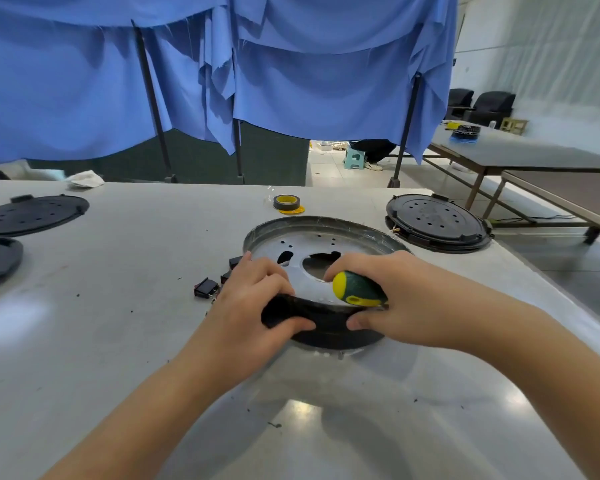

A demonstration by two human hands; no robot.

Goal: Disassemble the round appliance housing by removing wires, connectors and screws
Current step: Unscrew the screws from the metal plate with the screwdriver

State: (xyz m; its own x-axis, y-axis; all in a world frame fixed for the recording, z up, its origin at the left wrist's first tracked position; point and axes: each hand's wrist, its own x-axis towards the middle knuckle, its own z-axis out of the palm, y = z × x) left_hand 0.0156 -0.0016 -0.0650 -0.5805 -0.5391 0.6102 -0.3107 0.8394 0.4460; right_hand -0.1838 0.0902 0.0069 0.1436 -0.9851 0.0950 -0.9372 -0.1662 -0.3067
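Where blue drapes [291, 81] hang, grey tabletop [118, 341].

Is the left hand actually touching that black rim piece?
Touching: the head view shows the left hand with fingers and thumb curled round the black rim.

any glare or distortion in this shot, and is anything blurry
Head view: ceiling lights glare in bright patches off the table, strongest just below the housing; wide-angle bending curves the table edge and the poles under the blue cloth; the far right table and wall are smeared; the left hand, right hand and screwdriver are fairly sharp.
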